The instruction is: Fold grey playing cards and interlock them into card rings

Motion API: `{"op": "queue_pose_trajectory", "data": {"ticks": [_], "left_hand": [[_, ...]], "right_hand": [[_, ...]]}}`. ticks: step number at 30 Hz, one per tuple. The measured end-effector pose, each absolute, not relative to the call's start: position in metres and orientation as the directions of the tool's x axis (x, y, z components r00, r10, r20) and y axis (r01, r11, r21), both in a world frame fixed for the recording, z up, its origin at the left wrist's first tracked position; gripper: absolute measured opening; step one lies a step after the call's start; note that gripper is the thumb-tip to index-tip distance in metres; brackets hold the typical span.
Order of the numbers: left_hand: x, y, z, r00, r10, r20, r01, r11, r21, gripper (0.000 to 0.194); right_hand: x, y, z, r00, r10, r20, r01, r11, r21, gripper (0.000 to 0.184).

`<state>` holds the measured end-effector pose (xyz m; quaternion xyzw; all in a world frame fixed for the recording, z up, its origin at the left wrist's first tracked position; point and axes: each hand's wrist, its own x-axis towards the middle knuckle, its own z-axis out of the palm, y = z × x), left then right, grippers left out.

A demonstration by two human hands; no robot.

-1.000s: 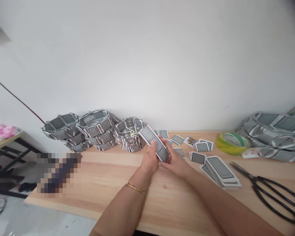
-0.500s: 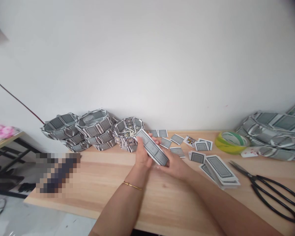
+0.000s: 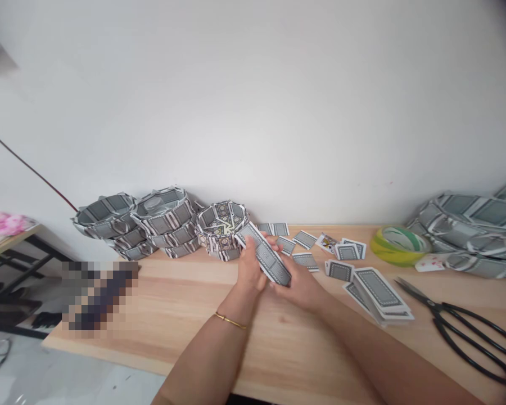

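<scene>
A grey strip of joined playing cards (image 3: 265,256) with patterned backs slants between my two hands above the table. My left hand (image 3: 249,267) is closed round its upper left part, thumb lying on the face and fingers behind. At the lower right end, my right hand (image 3: 299,287) grips the strip between thumb and fingers; some of those fingers are hidden. Just behind the strip stands a round patterned card ring (image 3: 222,228). Several loose cards (image 3: 305,262) lie to the right, along with a stack of playing cards (image 3: 378,289).
Two stacks of grey card rings (image 3: 166,222) (image 3: 116,222) stand at the back left. On the right lie a yellow-green tape roll (image 3: 390,253), black-handled scissors (image 3: 436,306) and more card rings (image 3: 468,230). The wooden table (image 3: 172,315) meets a white wall (image 3: 253,112).
The strip and both hands appear slightly further right, as the whole view has shifted a little. The strip has turned slightly; both hands keep their hold.
</scene>
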<state>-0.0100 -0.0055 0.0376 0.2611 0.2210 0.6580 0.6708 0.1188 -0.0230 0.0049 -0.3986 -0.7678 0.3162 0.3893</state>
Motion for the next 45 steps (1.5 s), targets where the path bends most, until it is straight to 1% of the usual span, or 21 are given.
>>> {"op": "queue_pose_trajectory", "data": {"ticks": [5,10,14,18,21,23,28,34,45], "left_hand": [[-0.008,-0.007,0.034,0.068,0.996,0.06,-0.751,0.012,0.661,0.044],[-0.013,-0.007,0.035,0.109,0.992,0.068,-0.732,0.034,0.681,0.055],[-0.019,-0.005,0.04,0.078,0.991,0.105,-0.746,-0.012,0.666,0.061],[-0.024,0.0,0.042,0.015,0.998,0.065,-0.774,-0.029,0.632,0.053],[-0.024,0.002,0.04,0.004,0.999,0.042,-0.779,-0.024,0.627,0.046],[-0.023,0.001,0.04,0.007,0.998,0.06,-0.779,-0.032,0.627,0.043],[-0.019,-0.001,0.043,0.027,0.993,0.111,-0.805,-0.044,0.592,0.043],[-0.018,-0.001,0.043,0.038,0.993,0.112,-0.803,-0.036,0.595,0.043],[-0.017,-0.003,0.044,0.034,0.995,0.097,-0.793,-0.033,0.608,0.039]], "right_hand": [[0.118,-0.023,0.006,-0.37,0.864,0.34,0.354,0.47,-0.808,0.061],[0.117,-0.025,0.011,-0.384,0.858,0.341,0.337,0.474,-0.813,0.056],[0.118,-0.026,0.013,-0.404,0.847,0.347,0.334,0.489,-0.806,0.065],[0.118,-0.025,0.01,-0.418,0.83,0.369,0.378,0.529,-0.76,0.073],[0.118,-0.024,0.007,-0.43,0.817,0.384,0.39,0.551,-0.738,0.074],[0.118,-0.023,0.006,-0.436,0.812,0.388,0.391,0.559,-0.731,0.073],[0.117,-0.025,0.009,-0.441,0.803,0.401,0.393,0.575,-0.717,0.072],[0.115,-0.025,0.01,-0.436,0.798,0.417,0.376,0.582,-0.721,0.071],[0.117,-0.023,0.005,-0.434,0.808,0.399,0.387,0.567,-0.727,0.072]]}}
